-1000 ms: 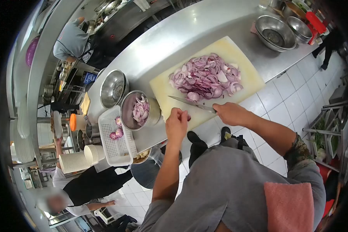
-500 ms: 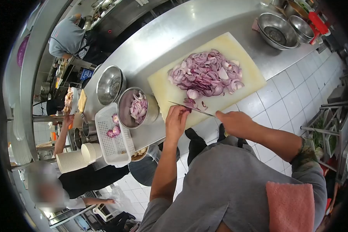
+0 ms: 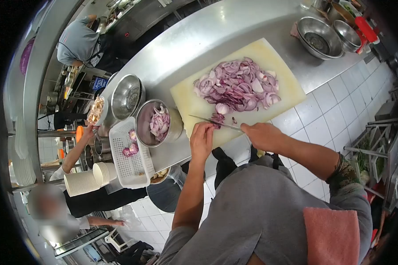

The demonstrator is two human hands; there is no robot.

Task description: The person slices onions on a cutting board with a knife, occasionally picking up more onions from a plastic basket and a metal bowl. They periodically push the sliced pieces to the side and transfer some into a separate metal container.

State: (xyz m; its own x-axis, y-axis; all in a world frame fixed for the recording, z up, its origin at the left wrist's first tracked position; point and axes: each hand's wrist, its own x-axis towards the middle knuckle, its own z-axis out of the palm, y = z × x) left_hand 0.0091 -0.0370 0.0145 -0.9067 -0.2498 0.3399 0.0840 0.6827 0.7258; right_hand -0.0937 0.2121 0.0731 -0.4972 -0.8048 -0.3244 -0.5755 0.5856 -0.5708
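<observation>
My right hand [image 3: 263, 136] is closed round the handle of a knife [image 3: 227, 126], its blade pointing left over the near edge of the cutting board [image 3: 278, 106]. Under the blade lies a small piece of red onion [image 3: 216, 118], partly hidden. My left hand [image 3: 202, 138] has its fingers bent and pressed onto that onion piece beside the blade. Behind them a large heap of sliced red onion [image 3: 236, 84] covers the middle of the board. A rounder onion piece [image 3: 222, 108] sits at the heap's near side.
Left of the board stand a steel pot [image 3: 141, 128] holding onion slices, a steel bowl [image 3: 126, 97] and a white perforated basket [image 3: 124, 170] with onions. Steel bowls [image 3: 319, 37] stand at far right. Stacked paper tubs [image 3: 82, 183] are near a co-worker's hand [image 3: 89, 132]; another person works behind.
The knife and my right hand have shifted slightly left across the onion piece. At left, a co-worker's hand has moved up, carrying a dish of food.
</observation>
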